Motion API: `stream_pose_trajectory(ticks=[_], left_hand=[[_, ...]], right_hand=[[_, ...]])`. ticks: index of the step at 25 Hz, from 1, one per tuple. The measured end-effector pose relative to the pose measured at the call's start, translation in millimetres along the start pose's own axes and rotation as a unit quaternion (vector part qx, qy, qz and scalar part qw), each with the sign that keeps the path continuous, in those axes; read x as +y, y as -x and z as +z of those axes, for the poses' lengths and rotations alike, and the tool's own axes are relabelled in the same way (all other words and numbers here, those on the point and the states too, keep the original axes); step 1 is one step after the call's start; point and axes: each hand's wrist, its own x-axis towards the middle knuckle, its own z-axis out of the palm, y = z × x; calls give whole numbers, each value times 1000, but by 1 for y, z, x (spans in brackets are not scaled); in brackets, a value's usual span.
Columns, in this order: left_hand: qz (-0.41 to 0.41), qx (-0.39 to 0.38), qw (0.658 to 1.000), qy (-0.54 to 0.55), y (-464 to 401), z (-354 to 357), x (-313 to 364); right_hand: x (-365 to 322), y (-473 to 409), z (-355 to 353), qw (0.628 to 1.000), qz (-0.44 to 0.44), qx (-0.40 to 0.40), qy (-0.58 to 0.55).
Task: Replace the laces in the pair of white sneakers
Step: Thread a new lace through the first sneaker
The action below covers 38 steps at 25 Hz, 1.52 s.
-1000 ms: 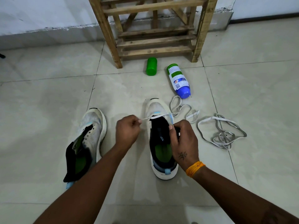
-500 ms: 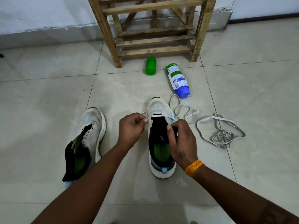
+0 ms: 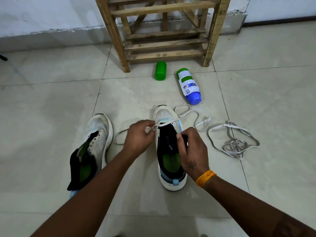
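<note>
Mid-floor, the right hand (image 3: 192,147) grips the right sneaker (image 3: 168,147) by its tongue to steady it, so the left hand (image 3: 139,135) can pinch the white lace (image 3: 166,123) and draw it through the front eyelets.

Pale glossy floor tiles (image 3: 51,103) with thin dark grout lines carry everything here. Under the fingers of the right hand (image 3: 193,151) stands one white sneaker (image 3: 168,117), toe pointing away; a second sneaker (image 3: 95,142) lies beyond the left hand's (image 3: 138,135) knuckles, leaning on its side. A white lace (image 3: 191,115) trails from the fingertips out to the right, and farther right a grey lace (image 3: 234,142) sits in a loose tangle. Past the fingertips lie a green cap (image 3: 160,70) and a blue-bottomed bottle (image 3: 189,86) (on its side), just before a wooden rack (image 3: 118,40) standing against the wall.
</note>
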Motion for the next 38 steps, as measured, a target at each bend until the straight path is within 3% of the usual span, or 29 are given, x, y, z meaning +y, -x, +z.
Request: stream_pose_trajectory(ticks=[3,6,9,12,17,21,28,32,35,38], left_hand=[[1,46,999,21,3,7,2],[-99,79,991,-44,5,-1,-20],[-188,32,972,-136,8,-16,-46],[-159,4,972,-171,6,-19,-49],[26,26,995,-91,5,1,1],[-25,39,998,-53,3,4,4],[-144,22,985,-91,4,2,-1],[-117,64,991,-26,5,1,17],[-98,77,992,1,-1,-5,35],[-108,43,993,5,-9,-8,50]], right_hand=[[0,-1,0,1000,3,-1,0],[1,-1,-1,1000,10,-9,6],[1,0,-1,1000,11,-6,4],[2,0,0,1000,9,-5,7],[2,-1,1,1000,3,3,6],[2,0,1,1000,0,5,6],[0,0,0,1000,-1,-4,13],[-6,-24,-10,999,4,37,-36],[13,-69,-6,995,-59,-76,33],[24,-90,3,960,-97,-195,178]])
